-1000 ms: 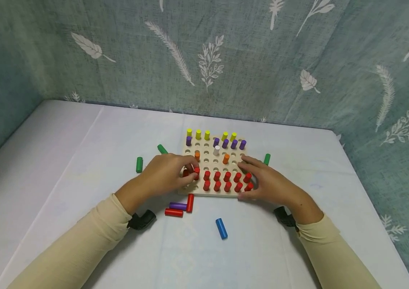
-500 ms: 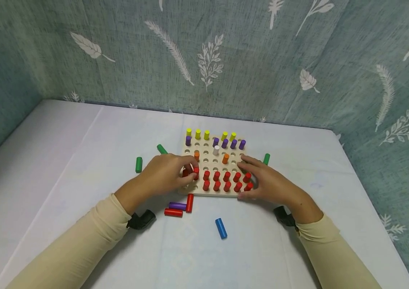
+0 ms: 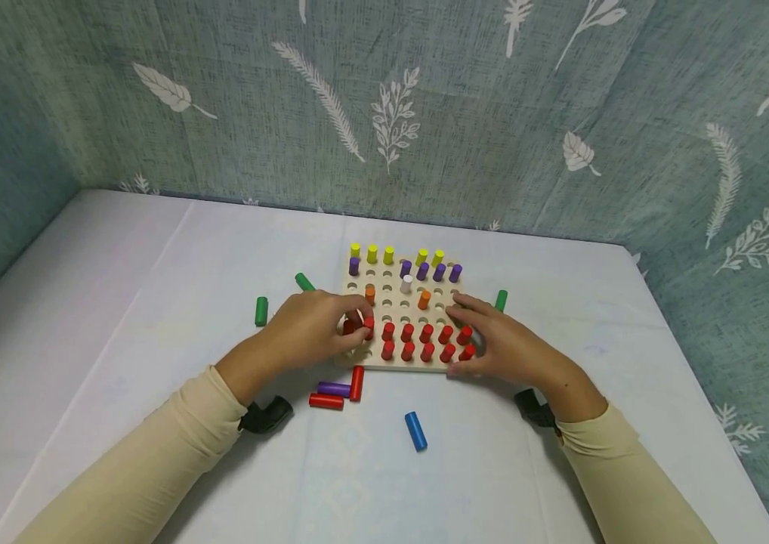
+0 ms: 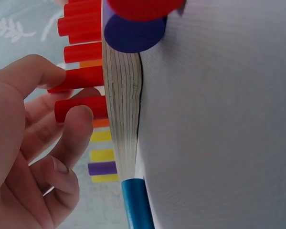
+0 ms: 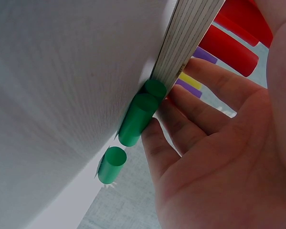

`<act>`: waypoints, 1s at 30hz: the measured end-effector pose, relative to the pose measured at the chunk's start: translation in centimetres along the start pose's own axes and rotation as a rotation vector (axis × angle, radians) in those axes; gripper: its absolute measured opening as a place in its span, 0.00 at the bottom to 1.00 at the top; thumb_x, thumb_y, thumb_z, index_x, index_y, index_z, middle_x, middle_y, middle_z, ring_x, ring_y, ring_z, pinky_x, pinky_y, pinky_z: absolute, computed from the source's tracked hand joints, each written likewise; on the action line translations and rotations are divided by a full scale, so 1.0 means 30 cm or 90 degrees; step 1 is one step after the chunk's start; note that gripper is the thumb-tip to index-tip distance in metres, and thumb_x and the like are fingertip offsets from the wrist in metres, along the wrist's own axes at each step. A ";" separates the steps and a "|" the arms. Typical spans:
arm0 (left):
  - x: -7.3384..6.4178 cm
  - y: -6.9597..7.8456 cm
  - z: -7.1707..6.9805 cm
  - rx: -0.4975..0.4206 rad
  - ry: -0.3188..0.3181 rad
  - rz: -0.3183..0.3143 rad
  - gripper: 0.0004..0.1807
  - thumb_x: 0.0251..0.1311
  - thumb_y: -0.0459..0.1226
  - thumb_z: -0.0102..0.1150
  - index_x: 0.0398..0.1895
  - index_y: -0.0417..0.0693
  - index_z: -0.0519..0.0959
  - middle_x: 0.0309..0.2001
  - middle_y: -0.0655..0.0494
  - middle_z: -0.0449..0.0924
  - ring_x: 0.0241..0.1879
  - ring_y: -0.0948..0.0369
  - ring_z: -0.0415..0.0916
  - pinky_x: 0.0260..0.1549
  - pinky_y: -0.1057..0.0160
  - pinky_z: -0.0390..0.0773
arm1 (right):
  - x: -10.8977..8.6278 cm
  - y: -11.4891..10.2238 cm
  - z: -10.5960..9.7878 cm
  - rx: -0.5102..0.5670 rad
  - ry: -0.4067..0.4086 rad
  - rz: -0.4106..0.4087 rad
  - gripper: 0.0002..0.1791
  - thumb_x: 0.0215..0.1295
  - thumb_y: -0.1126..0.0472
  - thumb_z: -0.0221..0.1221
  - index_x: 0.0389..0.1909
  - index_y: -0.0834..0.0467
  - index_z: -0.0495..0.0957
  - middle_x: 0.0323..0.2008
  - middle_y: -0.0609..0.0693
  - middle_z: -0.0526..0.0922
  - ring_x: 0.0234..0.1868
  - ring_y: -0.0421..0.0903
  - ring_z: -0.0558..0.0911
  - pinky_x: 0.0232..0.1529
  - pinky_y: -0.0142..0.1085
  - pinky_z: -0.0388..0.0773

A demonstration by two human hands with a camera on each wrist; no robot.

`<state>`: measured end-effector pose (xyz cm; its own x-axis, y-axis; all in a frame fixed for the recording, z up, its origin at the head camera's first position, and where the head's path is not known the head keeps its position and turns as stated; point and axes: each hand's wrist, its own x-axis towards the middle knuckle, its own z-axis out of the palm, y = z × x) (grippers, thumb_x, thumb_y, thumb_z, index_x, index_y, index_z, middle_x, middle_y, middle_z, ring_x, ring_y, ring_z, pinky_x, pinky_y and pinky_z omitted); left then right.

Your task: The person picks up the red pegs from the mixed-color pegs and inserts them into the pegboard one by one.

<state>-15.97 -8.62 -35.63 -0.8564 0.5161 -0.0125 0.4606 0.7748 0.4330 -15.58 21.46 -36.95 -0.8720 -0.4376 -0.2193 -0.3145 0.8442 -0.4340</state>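
Observation:
A wooden pegboard [image 3: 418, 366] on the table bears red, orange, white, purple and yellow pegs upright in its holes. At its left front, my left hand [image 3: 313, 325] pinches a red peg [image 3: 369, 329] standing in the second row from the front. In the left wrist view, thumb and fingers are curled about two neighbouring pegs, one a lower red peg [image 4: 80, 109] with a fingertip on it. My right hand [image 3: 510, 340] rests at the board's right edge, fingers extended and spread, thumb by the front corner. Beside its fingers lie green pegs [image 5: 138, 119].
Two loose red pegs [image 3: 326, 401] and a purple peg [image 3: 334, 389] lie before the board. A blue peg [image 3: 415, 431] lies nearer me. Green pegs [image 3: 261, 310] lie to the left, and another green peg [image 3: 501, 300] to the right. A patterned cloth [image 3: 235, 151] hangs behind the table.

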 end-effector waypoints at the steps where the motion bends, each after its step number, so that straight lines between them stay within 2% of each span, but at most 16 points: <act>1: -0.001 -0.001 0.001 0.002 0.000 0.002 0.12 0.60 0.44 0.67 0.46 0.54 0.83 0.30 0.64 0.84 0.25 0.65 0.73 0.23 0.67 0.72 | -0.001 0.000 0.000 0.000 0.002 -0.003 0.53 0.48 0.41 0.76 0.74 0.52 0.64 0.79 0.53 0.53 0.78 0.59 0.56 0.70 0.57 0.64; 6: -0.003 -0.005 0.004 0.013 0.003 0.013 0.10 0.60 0.44 0.67 0.44 0.55 0.85 0.27 0.65 0.80 0.27 0.64 0.73 0.24 0.67 0.72 | -0.003 0.000 0.000 -0.004 0.012 -0.014 0.53 0.48 0.41 0.76 0.74 0.52 0.64 0.79 0.53 0.53 0.78 0.59 0.56 0.71 0.57 0.63; 11: -0.004 -0.006 0.009 0.001 -0.004 0.012 0.10 0.60 0.43 0.67 0.44 0.55 0.85 0.28 0.65 0.81 0.28 0.64 0.74 0.25 0.67 0.73 | -0.004 0.001 0.001 0.003 0.001 -0.010 0.53 0.48 0.41 0.75 0.74 0.53 0.64 0.79 0.54 0.53 0.78 0.59 0.55 0.71 0.57 0.62; 19: -0.001 0.006 0.009 -0.006 -0.016 -0.005 0.10 0.61 0.43 0.65 0.45 0.55 0.84 0.30 0.65 0.81 0.30 0.64 0.75 0.26 0.67 0.74 | -0.004 0.001 -0.002 0.003 0.006 -0.008 0.53 0.48 0.41 0.75 0.74 0.52 0.64 0.79 0.53 0.53 0.78 0.59 0.55 0.70 0.57 0.63; 26: -0.004 0.015 0.004 0.003 -0.017 -0.005 0.15 0.61 0.44 0.67 0.51 0.54 0.82 0.34 0.63 0.82 0.31 0.64 0.74 0.26 0.67 0.73 | -0.008 0.000 -0.005 0.002 0.011 -0.013 0.53 0.48 0.41 0.76 0.74 0.53 0.64 0.79 0.54 0.53 0.78 0.59 0.56 0.70 0.57 0.64; 30: -0.011 0.022 -0.005 0.015 -0.002 0.005 0.18 0.62 0.44 0.66 0.54 0.53 0.81 0.40 0.61 0.84 0.28 0.66 0.75 0.24 0.67 0.73 | -0.007 0.004 0.002 0.009 0.010 -0.011 0.53 0.48 0.40 0.75 0.74 0.53 0.64 0.79 0.54 0.54 0.78 0.59 0.56 0.70 0.57 0.64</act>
<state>-15.41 -8.33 -35.21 -0.8525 0.5226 -0.0117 0.4721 0.7794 0.4120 -15.39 21.63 -37.00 -0.8721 -0.4476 -0.1979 -0.3246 0.8317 -0.4505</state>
